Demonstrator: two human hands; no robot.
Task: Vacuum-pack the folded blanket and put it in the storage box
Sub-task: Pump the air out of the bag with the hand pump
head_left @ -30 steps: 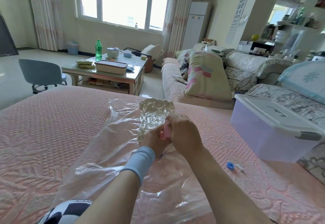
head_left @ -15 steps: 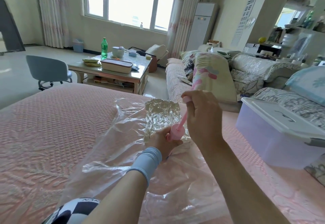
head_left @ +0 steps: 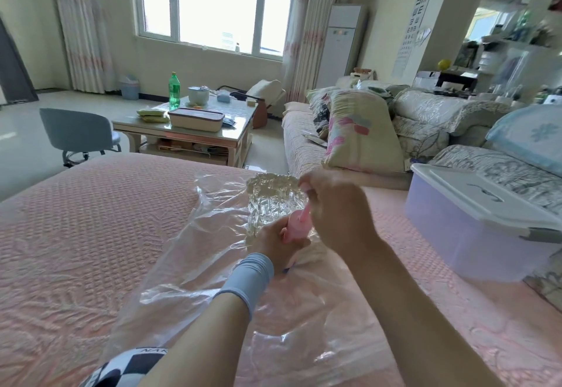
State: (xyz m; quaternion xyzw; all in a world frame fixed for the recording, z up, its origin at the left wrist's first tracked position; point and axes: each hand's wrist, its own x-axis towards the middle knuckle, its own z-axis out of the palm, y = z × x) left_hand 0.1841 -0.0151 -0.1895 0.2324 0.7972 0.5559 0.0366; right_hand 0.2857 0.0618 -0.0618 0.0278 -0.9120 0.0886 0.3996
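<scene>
A clear plastic vacuum bag [head_left: 194, 268] lies spread on the pink bedspread [head_left: 76, 243]. Its far end holds a tightly wrinkled, compressed blanket [head_left: 270, 201]. A small pink hand pump [head_left: 296, 228] stands on the bag. My left hand [head_left: 273, 242], with a grey wristband, grips the pump's body at its base. My right hand [head_left: 334, 210] holds the pump's handle, pulled up above the body. The translucent storage box [head_left: 474, 231] with a white lid stands at the right on the bed.
A sofa [head_left: 301, 143] with pillows runs behind the bed at the right. A coffee table [head_left: 188, 131] with a green bottle and a lidded container stands beyond the bed. A grey swivel chair [head_left: 76, 131] is at the left.
My right hand has lifted from the pump body, drawing the handle up. The left hand has stayed at the pump's base. The view shifted slightly.
</scene>
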